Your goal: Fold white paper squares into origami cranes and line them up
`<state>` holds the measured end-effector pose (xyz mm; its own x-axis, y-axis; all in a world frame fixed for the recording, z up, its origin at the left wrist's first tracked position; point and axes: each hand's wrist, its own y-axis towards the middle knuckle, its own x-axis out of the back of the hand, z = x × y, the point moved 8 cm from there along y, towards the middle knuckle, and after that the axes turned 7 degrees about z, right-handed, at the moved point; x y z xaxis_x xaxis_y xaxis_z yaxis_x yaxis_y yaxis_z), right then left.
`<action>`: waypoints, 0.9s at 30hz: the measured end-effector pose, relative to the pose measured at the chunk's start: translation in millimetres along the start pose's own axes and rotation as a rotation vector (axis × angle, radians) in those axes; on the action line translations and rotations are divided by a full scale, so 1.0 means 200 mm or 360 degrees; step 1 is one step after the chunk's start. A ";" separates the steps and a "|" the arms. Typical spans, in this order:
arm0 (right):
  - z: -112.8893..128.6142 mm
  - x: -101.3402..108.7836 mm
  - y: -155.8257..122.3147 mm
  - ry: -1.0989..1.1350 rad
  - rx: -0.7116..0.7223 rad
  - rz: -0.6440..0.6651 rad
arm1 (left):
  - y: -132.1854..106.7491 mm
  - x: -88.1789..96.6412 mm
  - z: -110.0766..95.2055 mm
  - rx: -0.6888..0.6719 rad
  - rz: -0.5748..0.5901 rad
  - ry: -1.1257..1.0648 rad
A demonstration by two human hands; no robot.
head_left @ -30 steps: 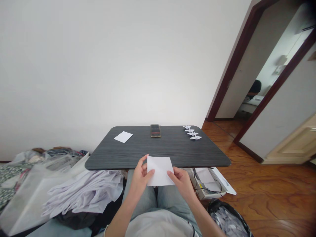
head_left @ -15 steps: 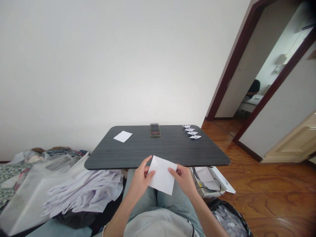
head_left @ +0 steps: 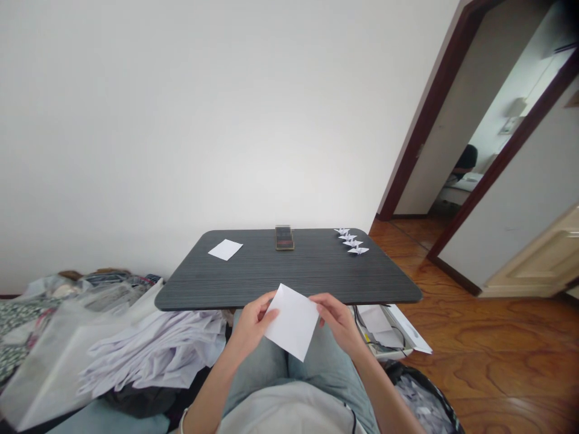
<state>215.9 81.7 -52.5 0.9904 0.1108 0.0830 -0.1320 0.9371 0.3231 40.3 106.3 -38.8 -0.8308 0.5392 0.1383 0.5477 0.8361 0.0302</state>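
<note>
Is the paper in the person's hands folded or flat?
Flat: the white paper sheet shows no visible fold, its edges held between the left hand and right hand.

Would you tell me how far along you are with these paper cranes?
Four folded paper cranes already stand in a row on the dark table. In hand is a flat white sheet, held by the left hand and right hand. Still unfolded: that sheet and another loose white sheet on the table.
</note>
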 end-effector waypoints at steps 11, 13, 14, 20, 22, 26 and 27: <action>0.13 -0.08 -0.03 -0.0477 0.0302 0.0448 | 0.00 0.00 0.04 0.0002 0.0010 -0.0062; 0.13 -0.09 -0.03 -0.0491 0.0320 0.0431 | 0.01 0.00 0.05 0.0020 0.0013 -0.0090; 0.13 -0.08 -0.03 -0.0486 0.0324 0.0400 | 0.00 0.00 0.05 0.0027 0.0006 -0.0095; 0.11 -0.02 -0.02 -0.0378 0.0294 0.0161 | -0.05 -0.02 -0.07 -0.0207 0.0225 0.0082; 0.11 -0.01 -0.02 -0.0336 0.0301 0.0129 | -0.07 -0.01 -0.10 -0.0257 0.0256 0.0212; 0.10 -0.01 -0.02 -0.0277 0.0294 0.0132 | -0.07 0.03 -0.12 -0.0356 0.0125 0.0264; 0.10 -0.02 -0.02 -0.0267 0.0290 0.0144 | -0.07 0.03 -0.13 -0.0383 0.0097 0.0260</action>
<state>211.6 70.7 -34.8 0.9554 0.1209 0.2695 -0.2401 0.8493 0.4702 29.6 94.9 -12.8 -0.7795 0.5478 0.3039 0.6199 0.7444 0.2482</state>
